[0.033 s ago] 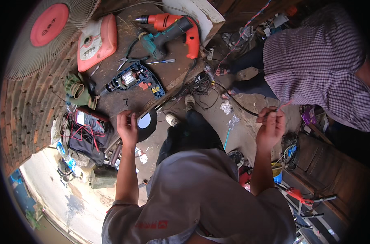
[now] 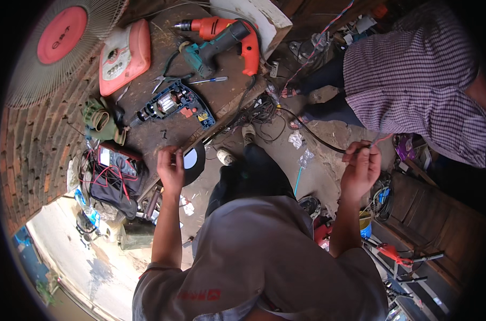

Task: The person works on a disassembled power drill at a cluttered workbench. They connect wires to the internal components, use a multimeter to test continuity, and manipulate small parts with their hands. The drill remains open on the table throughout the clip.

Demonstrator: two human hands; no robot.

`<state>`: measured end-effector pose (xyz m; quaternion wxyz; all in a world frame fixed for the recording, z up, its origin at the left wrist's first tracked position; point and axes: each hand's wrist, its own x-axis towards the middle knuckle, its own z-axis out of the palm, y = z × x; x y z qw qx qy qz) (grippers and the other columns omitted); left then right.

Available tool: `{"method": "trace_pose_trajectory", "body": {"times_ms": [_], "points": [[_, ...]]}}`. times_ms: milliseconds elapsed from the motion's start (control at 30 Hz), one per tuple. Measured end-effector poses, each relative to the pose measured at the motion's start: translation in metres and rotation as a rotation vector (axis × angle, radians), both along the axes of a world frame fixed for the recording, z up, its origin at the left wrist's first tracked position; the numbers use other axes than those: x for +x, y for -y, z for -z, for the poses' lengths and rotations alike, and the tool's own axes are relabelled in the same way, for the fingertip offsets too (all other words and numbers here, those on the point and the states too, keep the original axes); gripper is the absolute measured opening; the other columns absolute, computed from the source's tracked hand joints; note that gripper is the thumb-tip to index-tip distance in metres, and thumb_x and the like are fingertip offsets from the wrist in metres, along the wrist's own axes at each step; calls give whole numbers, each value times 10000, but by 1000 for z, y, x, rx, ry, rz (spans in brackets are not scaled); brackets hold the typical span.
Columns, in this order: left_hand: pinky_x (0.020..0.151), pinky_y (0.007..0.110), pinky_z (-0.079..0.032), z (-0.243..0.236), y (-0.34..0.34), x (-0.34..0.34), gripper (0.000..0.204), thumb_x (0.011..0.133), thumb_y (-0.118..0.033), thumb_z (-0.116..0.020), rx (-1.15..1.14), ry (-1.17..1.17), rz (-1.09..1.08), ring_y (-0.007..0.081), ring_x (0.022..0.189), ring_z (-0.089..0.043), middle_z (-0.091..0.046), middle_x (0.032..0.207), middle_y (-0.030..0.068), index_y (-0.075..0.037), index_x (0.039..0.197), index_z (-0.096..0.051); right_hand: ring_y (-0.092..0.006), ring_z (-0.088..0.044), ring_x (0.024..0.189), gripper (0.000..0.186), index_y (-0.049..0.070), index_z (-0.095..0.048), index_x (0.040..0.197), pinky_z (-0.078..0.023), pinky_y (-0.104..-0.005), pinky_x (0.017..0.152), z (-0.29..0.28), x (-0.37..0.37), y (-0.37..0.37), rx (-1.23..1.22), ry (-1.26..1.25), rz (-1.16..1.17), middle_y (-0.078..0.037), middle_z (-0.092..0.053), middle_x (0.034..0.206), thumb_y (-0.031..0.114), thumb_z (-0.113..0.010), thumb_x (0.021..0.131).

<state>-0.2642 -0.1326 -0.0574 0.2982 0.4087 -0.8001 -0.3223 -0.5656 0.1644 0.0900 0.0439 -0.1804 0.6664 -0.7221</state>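
My right hand (image 2: 360, 167), out to the right, pinches a black cable (image 2: 320, 140) that curves up from the floor. Thin red and blue wire (image 2: 383, 138) shows just beyond those fingertips; whether it joins the cable there is hidden. At the table's near edge my left hand (image 2: 171, 170) has its fingers curled together; what they hold, if anything, cannot be made out. Right beside it is a black disc with a pale centre (image 2: 190, 159). An opened drill (image 2: 171, 101), its motor exposed, lies on the wooden table (image 2: 152, 140) ahead of that hand.
An orange drill (image 2: 250, 51), a teal drill (image 2: 199, 59), a screwdriver (image 2: 211, 79) and pliers (image 2: 165, 80) share the table. A multimeter (image 2: 117, 160) sits left. Coiled cables (image 2: 261, 111) lie on the floor. A person in a checked shirt (image 2: 409, 85) stands at right; a fan (image 2: 56, 43) is far left.
My right hand has moved slightly right with the cable still in it. My left hand has shifted a little right along the table edge. The view has shifted slightly.
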Motion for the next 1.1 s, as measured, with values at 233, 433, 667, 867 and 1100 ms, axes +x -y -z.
{"method": "trace_pose_trajectory", "body": {"times_ms": [233, 433, 667, 867, 1100], "points": [[692, 382, -569, 5, -69, -52, 150, 901, -130, -708, 433, 183, 582, 302, 786, -697, -668, 972, 140, -33, 1014, -692, -194, -555, 729, 248, 14, -535, 1218, -478, -308, 588, -79, 20, -45, -87, -132, -61, -165, -599, 913, 171, -556, 1027], [780, 380, -562, -4, -151, -114, 308, 940, -181, -686, 755, 127, 797, 265, 927, -690, -659, 1124, 104, -48, 1213, -637, -143, -477, 580, 261, 30, -461, 1083, -435, -252, 497, -169, 34, -77, -128, -239, -205, -69, -509, 760, 254, -582, 1025], [1010, 422, -484, 37, -228, -174, 517, 1001, -372, -579, 2080, 139, 401, 248, 1213, -577, -589, 1353, 138, -15, 1371, -520, -88, -463, 528, 205, 64, -414, 1035, -403, -222, 429, -214, 32, -141, -300, -240, -199, -46, -524, 757, 171, -588, 1015], [974, 413, -496, 85, -296, -220, 354, 1009, -231, -488, 2260, -224, 57, 248, 1075, -637, -639, 1269, 157, 22, 1241, -572, -66, -376, 465, 170, 44, -466, 985, -330, -200, 425, -239, 16, -226, -563, -63, -331, -43, -503, 717, 5, -625, 938], [751, 353, -529, 120, -328, -274, 263, 1002, -125, -437, 2253, -720, -343, 183, 741, -640, -693, 859, 74, 16, 1085, -642, -127, -432, 618, 69, -8, -517, 885, -434, -274, 637, -304, -43, -464, -543, -204, -22, -72, -431, 754, -17, -520, 954]]}}
